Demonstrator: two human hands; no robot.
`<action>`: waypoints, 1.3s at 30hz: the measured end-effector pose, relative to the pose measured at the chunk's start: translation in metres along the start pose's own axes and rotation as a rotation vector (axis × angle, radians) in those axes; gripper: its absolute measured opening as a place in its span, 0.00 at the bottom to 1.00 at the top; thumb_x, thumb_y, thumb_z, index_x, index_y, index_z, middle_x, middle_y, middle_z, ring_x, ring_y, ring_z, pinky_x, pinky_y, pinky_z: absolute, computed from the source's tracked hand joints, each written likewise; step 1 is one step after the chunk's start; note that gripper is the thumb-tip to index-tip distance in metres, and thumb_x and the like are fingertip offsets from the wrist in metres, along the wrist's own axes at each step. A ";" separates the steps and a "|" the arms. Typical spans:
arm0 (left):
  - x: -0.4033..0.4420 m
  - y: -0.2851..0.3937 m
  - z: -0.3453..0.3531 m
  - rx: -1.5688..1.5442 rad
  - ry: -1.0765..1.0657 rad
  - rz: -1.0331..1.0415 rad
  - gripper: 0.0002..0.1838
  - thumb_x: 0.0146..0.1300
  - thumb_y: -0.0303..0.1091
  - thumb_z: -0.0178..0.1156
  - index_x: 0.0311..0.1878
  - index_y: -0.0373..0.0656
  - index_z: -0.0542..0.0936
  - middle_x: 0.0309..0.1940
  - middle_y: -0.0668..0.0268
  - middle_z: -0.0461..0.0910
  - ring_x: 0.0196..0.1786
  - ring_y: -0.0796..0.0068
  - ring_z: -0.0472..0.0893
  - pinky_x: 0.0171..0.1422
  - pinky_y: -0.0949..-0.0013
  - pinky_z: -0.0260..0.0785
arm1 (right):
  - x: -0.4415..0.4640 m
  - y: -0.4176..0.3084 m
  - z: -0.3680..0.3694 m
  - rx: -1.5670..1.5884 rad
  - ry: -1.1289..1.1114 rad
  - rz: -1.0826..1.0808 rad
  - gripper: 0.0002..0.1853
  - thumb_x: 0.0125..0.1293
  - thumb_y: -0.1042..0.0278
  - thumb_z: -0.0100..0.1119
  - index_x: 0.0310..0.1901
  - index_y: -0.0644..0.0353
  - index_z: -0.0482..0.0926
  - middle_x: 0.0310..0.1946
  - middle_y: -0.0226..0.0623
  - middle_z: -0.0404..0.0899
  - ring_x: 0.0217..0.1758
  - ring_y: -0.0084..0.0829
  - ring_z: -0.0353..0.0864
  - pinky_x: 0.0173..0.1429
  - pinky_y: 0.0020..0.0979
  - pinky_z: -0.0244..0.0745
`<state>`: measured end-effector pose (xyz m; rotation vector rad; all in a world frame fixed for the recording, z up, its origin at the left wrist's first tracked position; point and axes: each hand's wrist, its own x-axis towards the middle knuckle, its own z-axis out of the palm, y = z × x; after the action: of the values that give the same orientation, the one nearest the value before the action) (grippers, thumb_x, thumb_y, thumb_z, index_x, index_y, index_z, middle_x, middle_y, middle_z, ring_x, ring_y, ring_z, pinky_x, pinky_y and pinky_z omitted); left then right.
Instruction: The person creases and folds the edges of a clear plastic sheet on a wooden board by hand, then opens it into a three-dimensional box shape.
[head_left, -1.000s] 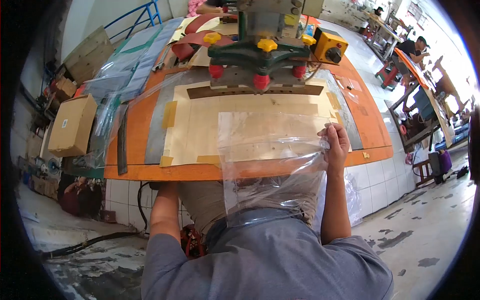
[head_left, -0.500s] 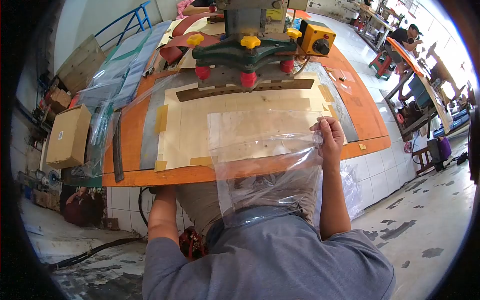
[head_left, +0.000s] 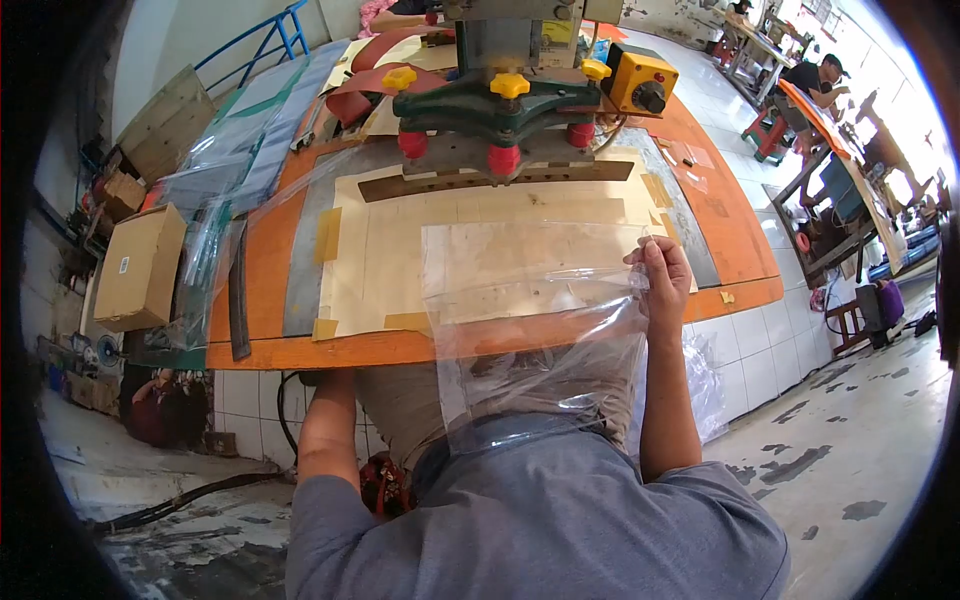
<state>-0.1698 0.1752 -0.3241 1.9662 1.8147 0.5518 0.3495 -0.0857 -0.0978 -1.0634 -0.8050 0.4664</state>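
Sheet of clear plastic (head_left: 535,300) at the centre of the frame, its upper right corner pinched by the right hand (head_left: 662,275).
From those fingers, thumb pressed against fingertips, the sheet spreads left and downward across the pale board (head_left: 370,250), over the orange table's (head_left: 740,235) front edge and onto the lap; folds make its long axis hard to tell. The right hand is the nearer one; the left forearm (head_left: 330,425) ends under the table edge at lower left, so I cannot tell how its fingers stand. On the carton (head_left: 155,275) at left, a small white label (head_left: 124,265) shows, too small to read.
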 end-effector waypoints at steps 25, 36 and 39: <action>-0.141 0.102 0.000 0.037 -0.445 0.099 0.32 0.72 0.52 0.58 0.72 0.42 0.73 0.75 0.48 0.69 0.76 0.47 0.68 0.79 0.53 0.60 | -0.001 -0.007 -0.005 0.054 0.021 -0.011 0.12 0.78 0.63 0.60 0.49 0.65 0.80 0.34 0.35 0.85 0.38 0.20 0.81 0.46 0.23 0.70; -0.239 0.214 -0.038 -0.258 -0.732 0.471 0.24 0.72 0.35 0.59 0.69 0.40 0.75 0.60 0.47 0.80 0.62 0.41 0.79 0.69 0.52 0.71 | -0.001 -0.076 -0.037 0.090 0.242 -0.232 0.09 0.77 0.65 0.59 0.49 0.62 0.81 0.33 0.32 0.85 0.38 0.21 0.83 0.43 0.25 0.75; -0.244 0.241 -0.076 -0.181 -0.744 0.496 0.18 0.72 0.34 0.62 0.62 0.40 0.80 0.55 0.49 0.83 0.57 0.42 0.81 0.65 0.51 0.74 | 0.001 -0.086 -0.078 0.090 0.321 -0.305 0.11 0.78 0.64 0.59 0.51 0.62 0.81 0.37 0.32 0.80 0.39 0.22 0.80 0.45 0.26 0.76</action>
<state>-0.0279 -0.0830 -0.1327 2.0998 0.8099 0.0748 0.4075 -0.1680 -0.0395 -0.8837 -0.6384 0.0686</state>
